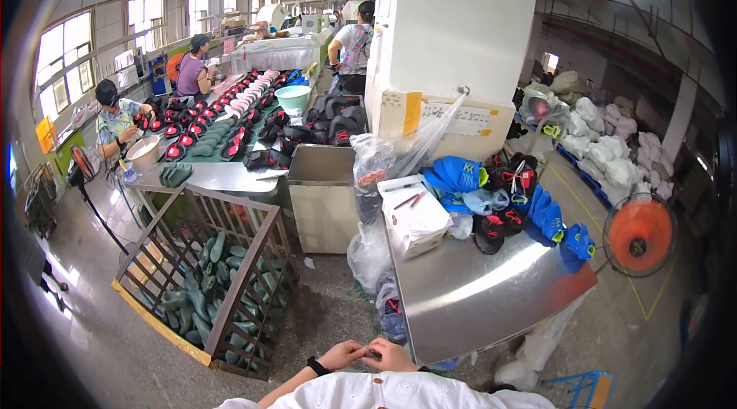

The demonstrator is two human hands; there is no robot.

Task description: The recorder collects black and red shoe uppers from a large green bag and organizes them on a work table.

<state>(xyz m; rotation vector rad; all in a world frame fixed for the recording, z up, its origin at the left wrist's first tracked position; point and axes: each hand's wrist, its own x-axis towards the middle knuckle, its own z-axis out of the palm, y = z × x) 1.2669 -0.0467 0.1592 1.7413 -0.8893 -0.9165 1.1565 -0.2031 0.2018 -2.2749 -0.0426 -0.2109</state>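
Observation:
My left hand (342,354) and my right hand (394,355) meet close to my chest at the bottom of the view, fingers pinched together around a small dark object (374,352) too small to identify. A black band sits on my left wrist (315,367). Both hands hover just off the near corner of a shiny metal table (476,294). On that table lie a white box (414,217) with pens on top and a heap of blue and black shoe uppers (507,194).
A slatted metal crate (211,275) of green shoe soles stands on the left floor. A long table (230,133) with shoe parts has three people working along it. An orange fan (639,235) stands right, a white pillar (453,25) behind, and a metal bin (322,194) in the middle.

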